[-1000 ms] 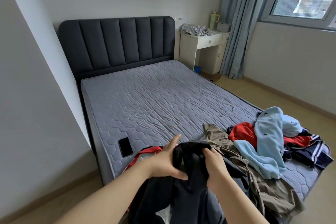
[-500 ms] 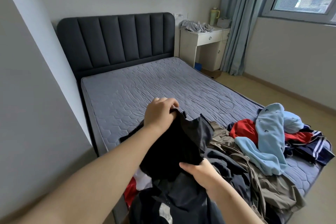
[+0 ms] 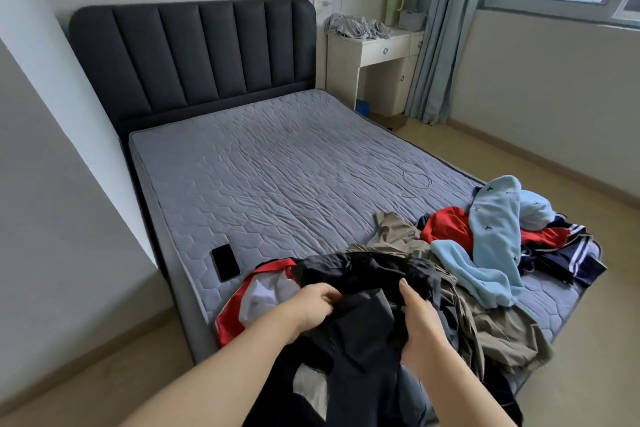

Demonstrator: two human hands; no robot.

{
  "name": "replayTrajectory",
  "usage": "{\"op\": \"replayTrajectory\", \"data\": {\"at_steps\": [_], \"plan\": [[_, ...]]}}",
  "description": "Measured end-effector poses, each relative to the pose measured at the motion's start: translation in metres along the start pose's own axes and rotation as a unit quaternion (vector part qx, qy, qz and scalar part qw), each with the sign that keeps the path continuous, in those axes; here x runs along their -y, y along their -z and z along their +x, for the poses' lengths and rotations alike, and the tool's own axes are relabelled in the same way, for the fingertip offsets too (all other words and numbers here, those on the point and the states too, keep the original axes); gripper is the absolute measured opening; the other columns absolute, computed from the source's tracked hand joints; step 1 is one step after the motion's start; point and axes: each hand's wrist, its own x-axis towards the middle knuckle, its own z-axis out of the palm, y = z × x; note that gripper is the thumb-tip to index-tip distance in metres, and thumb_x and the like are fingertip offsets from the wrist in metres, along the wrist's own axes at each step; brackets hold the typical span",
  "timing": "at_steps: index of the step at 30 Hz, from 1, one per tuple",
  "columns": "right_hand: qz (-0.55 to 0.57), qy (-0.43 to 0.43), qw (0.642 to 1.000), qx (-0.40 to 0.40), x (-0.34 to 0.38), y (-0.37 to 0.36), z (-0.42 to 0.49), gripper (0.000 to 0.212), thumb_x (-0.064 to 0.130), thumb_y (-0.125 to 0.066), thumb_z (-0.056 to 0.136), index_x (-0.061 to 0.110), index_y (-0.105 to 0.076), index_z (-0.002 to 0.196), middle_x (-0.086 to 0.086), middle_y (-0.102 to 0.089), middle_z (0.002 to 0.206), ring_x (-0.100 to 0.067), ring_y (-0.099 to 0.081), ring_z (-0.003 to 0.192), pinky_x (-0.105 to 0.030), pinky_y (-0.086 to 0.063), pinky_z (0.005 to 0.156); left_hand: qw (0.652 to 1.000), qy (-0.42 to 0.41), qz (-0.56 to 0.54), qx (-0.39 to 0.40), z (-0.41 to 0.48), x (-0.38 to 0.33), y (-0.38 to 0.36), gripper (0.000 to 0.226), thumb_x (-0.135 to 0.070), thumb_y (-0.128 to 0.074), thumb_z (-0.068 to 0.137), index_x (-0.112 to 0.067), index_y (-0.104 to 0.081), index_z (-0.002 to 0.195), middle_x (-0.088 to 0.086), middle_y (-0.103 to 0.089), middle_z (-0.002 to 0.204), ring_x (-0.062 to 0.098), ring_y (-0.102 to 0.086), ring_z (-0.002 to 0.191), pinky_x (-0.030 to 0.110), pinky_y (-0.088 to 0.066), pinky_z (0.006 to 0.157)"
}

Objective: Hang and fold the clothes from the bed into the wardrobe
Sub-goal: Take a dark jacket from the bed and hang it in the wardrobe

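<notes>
A black garment (image 3: 367, 288) lies bunched at the foot of the grey bed (image 3: 277, 177). My left hand (image 3: 313, 305) grips its left side with curled fingers. My right hand (image 3: 417, 319) holds its right side, thumb on top. Around it lie a red and white garment (image 3: 249, 298), an olive one (image 3: 485, 326), a light blue one (image 3: 491, 236), a red one (image 3: 446, 225) and a navy striped one (image 3: 568, 250). The wardrobe is out of view.
A black phone (image 3: 225, 262) lies on the mattress near the left edge. A white desk (image 3: 374, 59) with crumpled grey cloth and a bottle (image 3: 394, 7) stands beside the headboard. Curtains (image 3: 436, 28) and a window are at the right, a wall at the left.
My left hand has come down from its raised position and the black garment has dropped onto the pile. Both hands now hold it low at the foot of the bed.
</notes>
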Motion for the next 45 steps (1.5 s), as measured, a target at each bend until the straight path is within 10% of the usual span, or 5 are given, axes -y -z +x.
{"op": "replayTrajectory", "data": {"at_steps": [11, 18, 26, 37, 45], "plan": [[-0.012, -0.076, 0.997, 0.011, -0.012, 0.034, -0.006, 0.035, 0.037, -0.059, 0.088, 0.007, -0.068, 0.105, -0.018, -0.072, 0.096, -0.033, -0.069, 0.088, -0.038, -0.054, 0.075, 0.944, -0.085, 0.317, -0.024, 0.019, 0.036, -0.026, 0.08, -0.004, -0.048, 0.081, -0.044, -0.013, 0.142, -0.004, -0.011, 0.152, 0.028, -0.031, 0.132, 0.039, -0.037, 0.102], [0.037, -0.071, 0.996, 0.025, -0.011, 0.058, -0.001, 0.038, 0.037, -0.06, 0.087, 0.008, -0.066, 0.111, -0.018, -0.07, 0.104, -0.032, -0.068, 0.094, -0.039, -0.054, 0.079, 0.964, -0.139, 0.12, -0.194, 0.025, 0.032, -0.042, 0.025, -0.004, -0.047, 0.086, -0.027, -0.049, 0.097, -0.009, -0.054, 0.102, 0.017, -0.056, 0.095, 0.022, -0.04, 0.069], [0.036, -0.068, 0.997, -0.028, -0.005, 0.068, 0.004, 0.047, 0.042, -0.057, 0.089, 0.008, -0.059, 0.122, -0.018, -0.068, 0.11, -0.033, -0.064, 0.101, -0.042, -0.052, 0.085, 0.981, -0.145, 0.125, -0.036, 0.015, 0.041, -0.058, 0.031, -0.001, -0.047, 0.083, -0.022, -0.063, 0.099, -0.007, -0.057, 0.101, 0.012, -0.055, 0.1, 0.005, -0.037, 0.077], [0.038, -0.114, 0.992, 0.042, -0.009, 0.078, -0.002, 0.046, 0.043, -0.053, 0.089, 0.001, -0.069, 0.101, -0.023, -0.071, 0.092, -0.032, -0.071, 0.076, -0.029, -0.055, 0.05, 0.873, -0.155, 0.461, 0.01, 0.021, 0.03, -0.07, 0.105, -0.005, -0.057, 0.079, -0.034, 0.02, 0.144, 0.003, 0.018, 0.154, 0.023, -0.004, 0.143, 0.038, -0.019, 0.112], [0.044, -0.111, 0.993, 0.013, -0.007, 0.087, 0.008, 0.048, 0.043, -0.058, 0.087, 0.005, -0.063, 0.115, -0.019, -0.069, 0.106, -0.033, -0.067, 0.097, -0.039, -0.054, 0.081, 0.952, -0.142, 0.238, -0.132, 0.024, 0.019, -0.055, 0.022, -0.007, -0.042, 0.086, -0.018, -0.057, 0.099, 0.001, -0.061, 0.101, 0.025, -0.055, 0.097, 0.032, -0.042, 0.077]]}}
